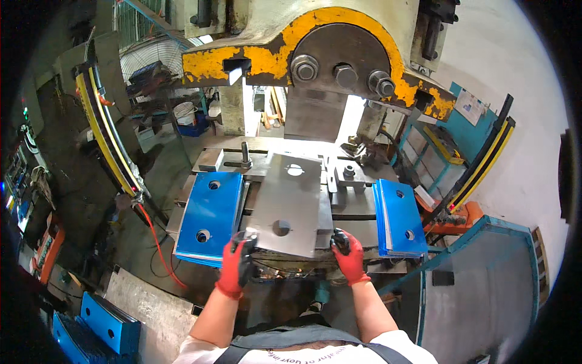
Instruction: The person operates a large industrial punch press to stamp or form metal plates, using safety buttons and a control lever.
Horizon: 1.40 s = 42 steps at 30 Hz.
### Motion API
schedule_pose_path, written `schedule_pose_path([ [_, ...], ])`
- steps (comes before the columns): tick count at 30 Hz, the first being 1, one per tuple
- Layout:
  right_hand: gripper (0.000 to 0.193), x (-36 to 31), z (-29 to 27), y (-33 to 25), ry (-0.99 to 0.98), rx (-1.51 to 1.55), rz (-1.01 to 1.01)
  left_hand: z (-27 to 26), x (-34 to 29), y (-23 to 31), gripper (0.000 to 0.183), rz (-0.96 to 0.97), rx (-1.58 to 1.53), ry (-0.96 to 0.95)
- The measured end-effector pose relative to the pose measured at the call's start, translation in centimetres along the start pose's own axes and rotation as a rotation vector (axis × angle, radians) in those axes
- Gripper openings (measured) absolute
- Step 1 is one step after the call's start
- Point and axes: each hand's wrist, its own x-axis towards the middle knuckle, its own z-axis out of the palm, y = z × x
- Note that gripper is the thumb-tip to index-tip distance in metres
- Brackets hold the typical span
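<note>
A grey sheet-metal plate [285, 203] with two round holes lies tilted over the middle of the press bed, its near end toward me. My left hand [239, 261], in a red glove with black-coated fingers, is closed on the plate's near left corner. My right hand [347, 255], gloved the same way, is at the bed's front edge, right of the plate and apart from it. Its fingers are curled; anything in them is hidden. A stack of blue plates [209, 212] with holes lies to the left, and a smaller blue stack [400, 218] to the right.
Above the bed hangs the press ram [342, 51] with yellow paint and large bolts. Clamp bolts [245, 155] stand on the bed. Yellow-black upright bars [109, 130] flank it. More blue plates [109, 324] lie low left; a teal-framed grey panel [479, 291] stands right.
</note>
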Motion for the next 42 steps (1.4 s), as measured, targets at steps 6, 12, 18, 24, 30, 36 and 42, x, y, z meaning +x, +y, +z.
schedule_pose_path([
  [6, 0.038, 0.2, 0.0, -0.8, -0.003, 0.012, 0.003, -10.7, -1.3, 4.3, 0.025, 0.196, 0.216, 0.222],
  [12, 0.038, 0.1, -0.3, -0.7, 0.01, 0.034, 0.041, -16.1, -1.0, 6.6, 0.03, 0.107, 0.439, 0.302],
  [18, 0.041, 0.1, -2.5, -0.5, -0.027, 0.12, 0.079, -17.1, 0.6, 7.0, 0.046, 0.079, 0.941, 0.357],
  [24, 0.063, 1.1, -11.1, 1.6, 0.361, -0.51, -0.004, -13.8, -0.6, 10.1, 0.065, -0.007, 1.758, 0.289],
  [30, 0.078, -1.4, -18.9, 8.4, 0.511, -0.754, 0.779, -9.4, -1.8, 10.9, 0.061, 0.287, 1.701, 0.534],
  [36, 0.058, -2.1, -21.3, 11.7, 0.58, -0.389, 0.786, -2.6, -3.5, 9.2, 0.054, 0.265, 0.619, -0.044],
  [42, 0.035, 2.5, -17.0, 2.3, 1.03, 0.535, 0.316, -0.2, -3.8, 3.5, 0.052, 0.018, 0.45, -0.462],
])
